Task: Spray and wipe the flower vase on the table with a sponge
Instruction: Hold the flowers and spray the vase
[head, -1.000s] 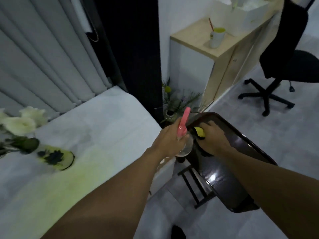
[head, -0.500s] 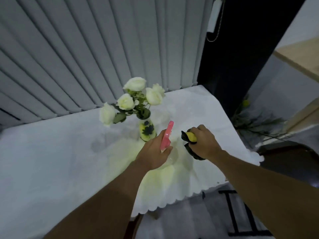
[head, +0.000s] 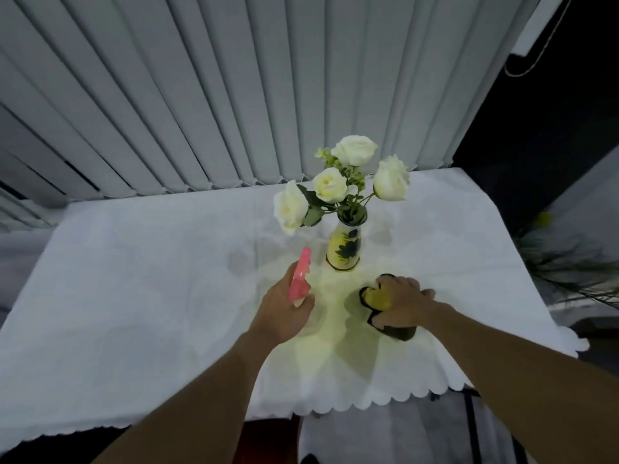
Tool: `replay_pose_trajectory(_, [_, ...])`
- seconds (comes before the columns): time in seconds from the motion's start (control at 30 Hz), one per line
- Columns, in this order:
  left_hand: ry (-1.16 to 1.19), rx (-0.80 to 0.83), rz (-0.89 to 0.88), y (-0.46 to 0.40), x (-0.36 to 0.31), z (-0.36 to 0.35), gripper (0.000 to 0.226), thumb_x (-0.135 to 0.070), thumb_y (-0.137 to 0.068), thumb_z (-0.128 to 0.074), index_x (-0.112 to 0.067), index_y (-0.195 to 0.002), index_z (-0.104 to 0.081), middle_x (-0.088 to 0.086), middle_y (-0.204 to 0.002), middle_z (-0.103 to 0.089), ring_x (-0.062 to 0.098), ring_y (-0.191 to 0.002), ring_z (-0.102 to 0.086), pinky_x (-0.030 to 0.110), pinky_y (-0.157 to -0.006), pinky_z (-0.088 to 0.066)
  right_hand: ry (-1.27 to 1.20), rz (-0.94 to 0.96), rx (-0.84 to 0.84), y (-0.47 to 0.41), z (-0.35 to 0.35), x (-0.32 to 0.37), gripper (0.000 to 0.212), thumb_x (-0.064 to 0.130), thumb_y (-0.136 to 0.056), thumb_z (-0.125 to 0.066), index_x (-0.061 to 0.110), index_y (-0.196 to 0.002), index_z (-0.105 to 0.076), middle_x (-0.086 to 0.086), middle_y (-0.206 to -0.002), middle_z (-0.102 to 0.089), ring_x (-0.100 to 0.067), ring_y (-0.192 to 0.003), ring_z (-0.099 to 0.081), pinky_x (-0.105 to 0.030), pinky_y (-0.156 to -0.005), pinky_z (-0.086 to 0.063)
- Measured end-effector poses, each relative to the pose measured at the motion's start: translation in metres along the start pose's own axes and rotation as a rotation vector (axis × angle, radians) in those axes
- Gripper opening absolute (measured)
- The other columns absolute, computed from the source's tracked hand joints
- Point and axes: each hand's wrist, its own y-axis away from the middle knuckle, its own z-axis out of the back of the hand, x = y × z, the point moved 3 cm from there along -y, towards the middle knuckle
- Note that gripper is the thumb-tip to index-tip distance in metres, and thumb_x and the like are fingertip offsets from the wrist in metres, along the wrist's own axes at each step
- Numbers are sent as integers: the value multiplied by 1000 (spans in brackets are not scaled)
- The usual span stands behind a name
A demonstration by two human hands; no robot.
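Observation:
A small yellow vase [head: 345, 247] with dark flower prints stands upright on the white tablecloth [head: 150, 279], holding several white roses [head: 355, 150]. My left hand [head: 284, 309] grips a spray bottle with a pink head [head: 300, 279]; the nozzle points up and forward, just left of the vase. The bottle's clear body is mostly hidden under my palm. My right hand [head: 398, 301] clutches a yellow sponge with a dark scouring side [head: 376, 298], low over the cloth, in front and to the right of the vase.
Grey vertical blinds [head: 234, 95] hang right behind the table. The cloth's scalloped front edge [head: 368, 403] lies near my forearms. Dark plant stems [head: 569, 262] sit on the floor beyond the table's right side. A dark doorway [head: 552, 112] is at the right.
The view swung left from a dark tray onto the table. Both hands moved over the cloth with the bottle and sponge, and now sit close in front of the vase.

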Motion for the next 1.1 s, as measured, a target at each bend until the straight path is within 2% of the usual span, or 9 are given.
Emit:
replay_pose_trajectory(0.1, [99, -35, 27, -9, -4, -4, 80, -15, -81, -58, -69, -133, -30, -7, -106, -63, 13, -92, -61, 28, -89, -51, -198, 18, -241, 10, 29, 20, 95, 52, -57, -70, 39, -143, -32, 1, -149, -38, -23, -145, -17, -47, -111, -19])
replay_pose_trajectory(0.3, [171, -182, 75, -25, -12, -16, 10, -44, -90, -60, -48, -98, -60, -8, -93, -60, 12, -85, -65, 38, -86, -53, -679, 217, -311, -16, 74, 59, 97, 71, -56, -71, 57, -141, -28, 5, -147, -47, -25, -140, -37, -52, -113, -33])
replay_pose_trajectory(0.4, [190, -92, 92, -37, -13, -17, 26, -44, -91, -54, -52, -115, -61, -10, -96, -65, 14, -84, -66, 39, -83, -57, -827, 310, -336, -19, 82, 73, 66, 62, -65, -73, 45, -126, -55, 15, -127, -63, -18, -122, -56, -47, -106, -46])
replay_pose_trajectory(0.5, [257, -33, 108, -45, -16, -17, 36, -28, -96, -54, -60, -111, -61, -6, -84, -70, 17, -68, -62, 30, -71, -56, -931, 319, -356, -18, 85, 81, 44, 41, -78, -77, 30, -118, -63, 11, -117, -67, -18, -114, -62, -43, -100, -51])
replay_pose_trajectory(0.6, [282, -7, 124, -52, -19, -20, 42, -25, -99, -52, -47, -134, -55, -6, -73, -60, 10, -61, -52, 28, -67, -53, -918, 286, -413, -20, 88, 81, 55, 59, -63, -76, 34, -111, -66, 11, -111, -71, -17, -106, -65, -47, -97, -53])
replay_pose_trajectory(0.7, [315, 12, 155, -58, -17, -22, 41, -25, -99, -52, -43, -136, -56, -7, -68, -54, 13, -62, -48, 29, -63, -49, -885, 282, -435, -27, 91, 84, 60, 65, -59, -73, 34, -110, -65, 10, -109, -71, -20, -104, -65, -49, -95, -53])
replay_pose_trajectory(0.77, [351, 2, 165, -62, -19, -21, 42, -24, -99, -52, -44, -136, -56, -13, -63, -54, 13, -61, -48, 29, -62, -49, -869, 285, -409, -27, 95, 90, 61, 60, -63, -73, 30, -115, -61, 6, -115, -69, -22, -110, -63, -49, -98, -51])
replay_pose_trajectory(0.9, [404, -20, 180, -71, -25, -14, 41, -23, -99, -53, -50, -130, -53, -2, -75, -62, 13, -58, -52, 17, -56, -49, -895, 288, -274, -25, 98, 99, 42, 18, -86, -64, 23, -124, -49, -1, -118, -58, -23, -114, -56, -39, -95, -49])
replay_pose_trajectory(1.1, [446, 23, 221, -74, -24, -17, 40, -18, -99, -53, -43, -130, -58, 2, -69, -53, 16, -56, -47, 27, -55, -47, -919, 347, -331, -27, 95, 98, 48, 26, -82, -75, 23, -125, -56, 3, -122, -63, -20, -117, -57, -45, -104, -48])
